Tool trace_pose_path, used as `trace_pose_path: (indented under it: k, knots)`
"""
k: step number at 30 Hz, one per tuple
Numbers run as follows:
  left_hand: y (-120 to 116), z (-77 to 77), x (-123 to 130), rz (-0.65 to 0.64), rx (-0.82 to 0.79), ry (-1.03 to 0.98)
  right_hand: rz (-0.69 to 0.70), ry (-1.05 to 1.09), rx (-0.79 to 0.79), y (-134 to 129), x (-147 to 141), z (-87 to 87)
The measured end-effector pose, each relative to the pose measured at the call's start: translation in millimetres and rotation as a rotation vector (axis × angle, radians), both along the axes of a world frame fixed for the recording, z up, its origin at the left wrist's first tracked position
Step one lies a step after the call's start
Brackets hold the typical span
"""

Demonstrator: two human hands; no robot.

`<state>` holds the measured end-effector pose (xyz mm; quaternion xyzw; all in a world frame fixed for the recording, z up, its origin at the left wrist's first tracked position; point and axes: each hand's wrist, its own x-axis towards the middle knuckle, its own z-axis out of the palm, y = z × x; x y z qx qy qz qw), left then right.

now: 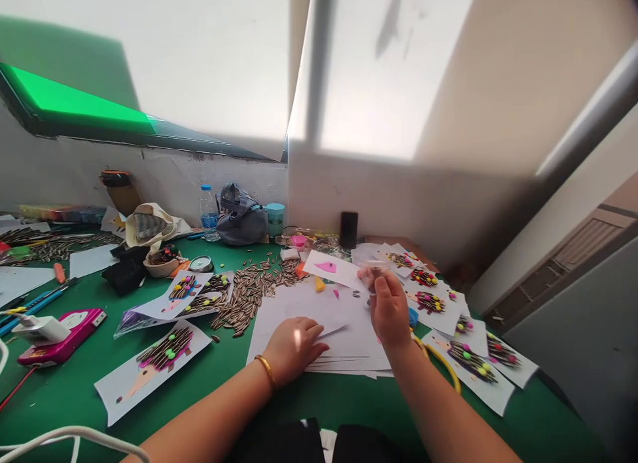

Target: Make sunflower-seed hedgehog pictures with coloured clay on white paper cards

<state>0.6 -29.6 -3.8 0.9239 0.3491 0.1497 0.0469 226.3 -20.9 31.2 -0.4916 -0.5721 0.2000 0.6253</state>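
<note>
My left hand (294, 343), a gold bangle on its wrist, lies with fingers stretched out over a stack of white paper (279, 310). Raised above the right side of the stack, my right hand (389, 307) pinches a small clear plastic bag (373, 277); its contents are too blurred to name. Just left of that bag is a white card (333, 269) with a pink pointed shape and a dark dot on it. Whether the card touches my right hand I cannot tell. Small yellow (319, 285) and pink cutouts lie near the stack's far edge.
Striped sunflower seeds (254, 283) are heaped left of the paper. Seed-covered hedgehog cards lie at left (159, 357) and right (473, 363). A pink device (74, 337), water bottle (208, 214), blue-lidded cup (275, 220) and black phone (349, 229) stand around the green table.
</note>
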Motion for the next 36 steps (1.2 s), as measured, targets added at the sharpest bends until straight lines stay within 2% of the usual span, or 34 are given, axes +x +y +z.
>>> trace_pose_path:
  k: [2,4,7,9,11,15,19,26,31,36]
  knots:
    - [-3.8,5.0,-6.3,-0.028,0.085,-0.023,0.051,0.036,-0.031,0.0,-10.0,-13.0]
    - [-3.6,8.6,-14.4,-0.015,0.153,-0.087,0.165,-0.003,-0.131,0.2,-15.5,-28.7]
    - [6.5,6.2,-25.2,0.143,0.154,-0.27,0.346,-0.176,-0.262,1.7,-15.7,-48.4]
    - [18.5,-0.6,-30.2,0.259,0.108,-0.367,0.377,-0.245,-0.256,3.2,-12.9,-55.3]
    - [30.7,-9.0,-33.4,0.297,0.053,-0.375,0.335,-0.257,-0.231,4.7,-9.6,-58.3]
    - [44.6,-21.3,-34.9,0.256,-0.131,-0.217,0.177,-0.243,-0.205,7.0,-4.1,-61.4]
    - [45.0,-23.7,-32.2,0.269,-0.226,-0.089,0.189,-0.236,-0.207,9.1,-4.8,-62.1]
    - [44.0,-20.8,-34.4,0.227,-0.272,-0.064,0.235,-0.23,-0.25,0.0,-15.4,-51.8]
    - [42.7,-21.2,-36.7,0.16,-0.289,-0.093,0.286,-0.353,-0.36,-12.9,-3.0,-41.2]
    - [40.8,-19.8,-34.6,0.164,-0.275,-0.083,0.144,-0.427,-0.459,5.6,14.3,-37.5]
